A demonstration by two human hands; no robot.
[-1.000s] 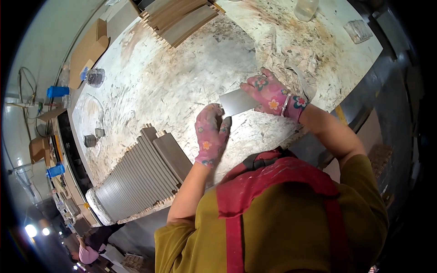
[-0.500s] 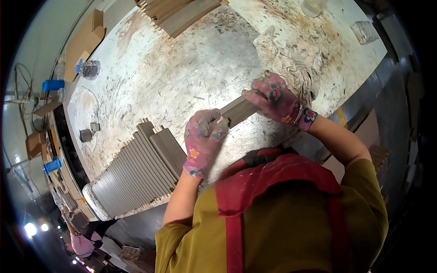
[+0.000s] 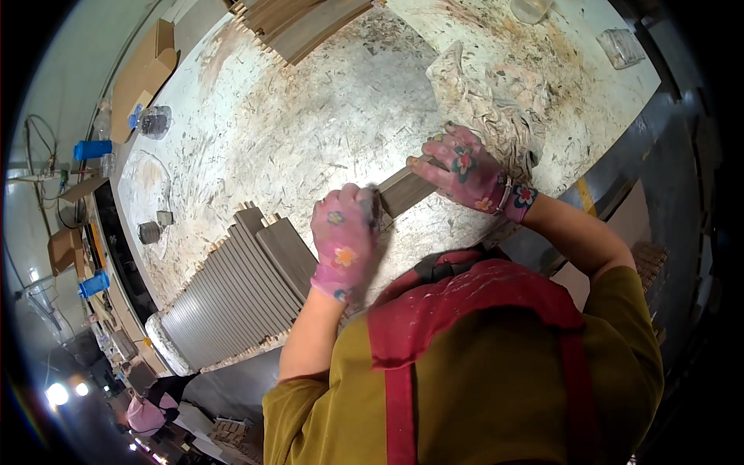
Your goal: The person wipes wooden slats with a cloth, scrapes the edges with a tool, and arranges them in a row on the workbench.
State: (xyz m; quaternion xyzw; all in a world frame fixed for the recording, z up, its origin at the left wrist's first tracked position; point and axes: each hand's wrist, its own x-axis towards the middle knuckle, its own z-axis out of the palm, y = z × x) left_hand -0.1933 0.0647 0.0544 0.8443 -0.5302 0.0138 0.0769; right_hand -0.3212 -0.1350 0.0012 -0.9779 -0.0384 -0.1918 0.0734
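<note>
A short grey-brown wooden board [image 3: 406, 193] lies slanted between my two hands, just above or on the worktable. My left hand [image 3: 342, 236], in a pink flowered glove, is closed around its left end, with the fingertips mostly hidden. My right hand [image 3: 463, 167], in a matching glove, grips the far right end, thumb along the top face. To the left of my left hand stands a tight row of similar boards [image 3: 225, 298] on edge, with pale pegs at their ends. One wider board [image 3: 287, 256] leans at the right end of that row.
The stained white worktable [image 3: 310, 116] spreads ahead. A crumpled cloth [image 3: 496, 101] lies beyond my right hand. More boards [image 3: 310, 23] are stacked at the far edge. Plastic containers [image 3: 155, 122], a dark round spool [image 3: 149, 232] and an open cardboard box [image 3: 147, 74] sit to the left.
My left hand has rolled over, its back now facing up and its fingers curled over the board's end. The board and my right hand have shifted slightly left.
</note>
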